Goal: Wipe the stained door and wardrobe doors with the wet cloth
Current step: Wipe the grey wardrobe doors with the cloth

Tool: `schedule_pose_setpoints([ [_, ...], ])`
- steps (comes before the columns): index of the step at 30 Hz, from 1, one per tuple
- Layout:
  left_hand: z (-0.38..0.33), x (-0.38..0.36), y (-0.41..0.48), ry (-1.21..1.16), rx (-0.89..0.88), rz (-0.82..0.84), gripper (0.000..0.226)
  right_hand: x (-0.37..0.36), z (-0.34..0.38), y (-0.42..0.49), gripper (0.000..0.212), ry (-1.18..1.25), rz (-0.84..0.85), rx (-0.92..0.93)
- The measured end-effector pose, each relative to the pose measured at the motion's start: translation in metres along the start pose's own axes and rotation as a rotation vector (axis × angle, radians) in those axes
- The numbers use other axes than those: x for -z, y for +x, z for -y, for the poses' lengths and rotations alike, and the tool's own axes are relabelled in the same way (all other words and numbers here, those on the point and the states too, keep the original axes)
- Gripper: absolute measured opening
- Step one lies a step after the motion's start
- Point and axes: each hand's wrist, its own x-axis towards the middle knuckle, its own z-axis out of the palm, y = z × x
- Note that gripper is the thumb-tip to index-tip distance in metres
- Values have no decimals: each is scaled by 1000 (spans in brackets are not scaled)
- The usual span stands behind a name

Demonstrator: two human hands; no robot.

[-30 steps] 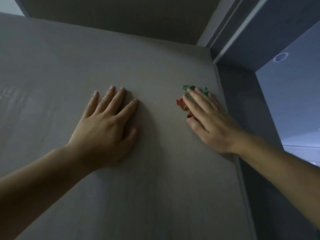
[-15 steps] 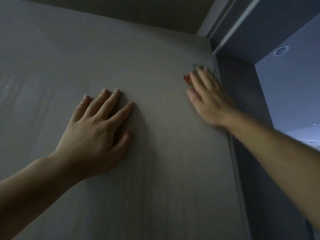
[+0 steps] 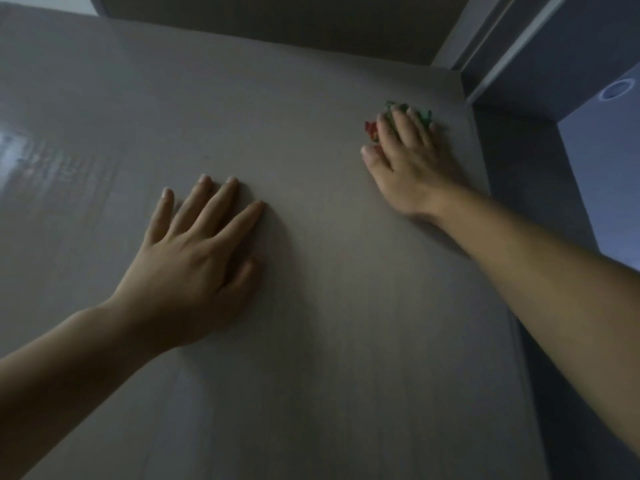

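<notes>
Head view: your right hand (image 3: 412,168) presses a crumpled green-and-red cloth (image 3: 372,128) under straight fingers onto the pale wood-grain door (image 3: 311,341); left hand (image 3: 197,254) flat, relaxed.

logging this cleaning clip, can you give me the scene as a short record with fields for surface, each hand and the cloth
surface: pale wood-grain door panel
cloth: crumpled green and red cloth, mostly hidden under the right fingers
left hand: flat on the panel, fingers spread, holding nothing
right hand: presses the cloth against the panel near its upper right corner
background: round ceiling light at far right
</notes>
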Motion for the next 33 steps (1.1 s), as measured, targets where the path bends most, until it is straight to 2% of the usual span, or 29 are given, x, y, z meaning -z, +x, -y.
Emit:
schedule_pose_setpoints([
  [2,3,0,-4,11,-8,6,74,-6,18,-18,76,-4,-22,94],
  [5,2,0,-2,27,5,18,75,-25,45,-88,79,-19,-68,456],
  [7,3,0,-1,30,13,22,75,-29,43,-101,74,-66,-20,579],
  [9,5,-2,-3,41,-1,13,74,-21,33,-69,75,-78,-36,501],
  [12,9,-2,-3,50,-21,-7,72,-5,31,-6,79,-32,-29,132],
  [13,11,-1,-3,47,-29,-18,73,-5,38,2,76,-27,-25,69],
  [15,19,0,-5,28,-53,-36,75,-13,63,-13,78,-37,-56,142],
  [17,29,2,-11,-8,-77,-52,77,-25,86,-58,80,-23,-94,375],
  [19,39,3,-20,-31,-60,-64,77,-33,94,-96,74,-36,-60,554],
  [20,44,3,-26,-29,-37,-60,78,-32,90,-96,73,-64,-22,582],
  [22,53,3,-34,-8,-8,-37,77,-24,80,-66,75,-90,-31,503],
  [25,60,2,-37,23,-21,-30,74,-9,73,-3,85,-36,-36,137],
  [27,60,4,-34,16,-11,-26,73,-11,91,1,87,-25,-41,72],
  [28,60,4,-34,12,-11,-25,73,-15,103,-13,86,-22,-66,144],
  [31,64,4,-35,26,-38,-27,71,-35,125,-82,74,-44,-70,519],
  [33,69,5,-36,37,-55,-28,69,-36,117,-91,71,-106,-16,636],
])
